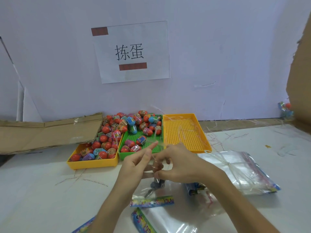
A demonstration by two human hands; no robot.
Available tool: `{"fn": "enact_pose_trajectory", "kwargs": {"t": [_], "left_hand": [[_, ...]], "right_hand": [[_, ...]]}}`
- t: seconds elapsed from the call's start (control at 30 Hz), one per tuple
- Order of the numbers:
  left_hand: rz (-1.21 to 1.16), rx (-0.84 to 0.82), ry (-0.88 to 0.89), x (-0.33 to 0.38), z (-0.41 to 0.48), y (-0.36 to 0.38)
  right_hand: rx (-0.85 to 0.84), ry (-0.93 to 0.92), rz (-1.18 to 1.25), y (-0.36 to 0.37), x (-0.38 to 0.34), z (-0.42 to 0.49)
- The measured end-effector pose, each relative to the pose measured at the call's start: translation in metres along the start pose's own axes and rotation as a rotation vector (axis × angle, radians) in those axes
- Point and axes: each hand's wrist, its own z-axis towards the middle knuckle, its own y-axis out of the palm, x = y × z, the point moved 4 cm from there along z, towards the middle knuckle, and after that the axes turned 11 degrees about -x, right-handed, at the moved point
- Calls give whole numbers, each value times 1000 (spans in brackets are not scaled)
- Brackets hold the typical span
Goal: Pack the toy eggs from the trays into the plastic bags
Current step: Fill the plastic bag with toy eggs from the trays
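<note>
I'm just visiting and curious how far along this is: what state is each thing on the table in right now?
Left yellow tray: full of toy eggs.
Green tray: heaped at the far end, sparse near.
Right yellow tray: no eggs.
Bag stack: tied, flat.
Loose bags: flat, unfilled.
Left hand, right hand: pinching a clear strip.

Sign (133,52): "拣蛋" is printed in black on white paper fixed to the wall | two red-brown bars on it: unreadable | egg (141,140) labels and bag (152,201) headers: print too small to be read
</note>
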Motion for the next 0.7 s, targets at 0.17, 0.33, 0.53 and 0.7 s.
{"fn": "enact_pose_trajectory", "kwargs": {"t": [0.17,0.33,0.53,0.7], "left_hand": [[-7,-3,-45,-2,1,-1],[53,-38,-186,-9,-2,-9],[-18,43,-152,-5,-1,-12],[-72,114,-144,-4,-1,-17]], "right_hand": [[49,-38,47,-3,1,-1],[360,-12,132,-16,8,-2],[265,-26,141,-21,12,-5],[254,-9,152,-19,11,-3]]}}
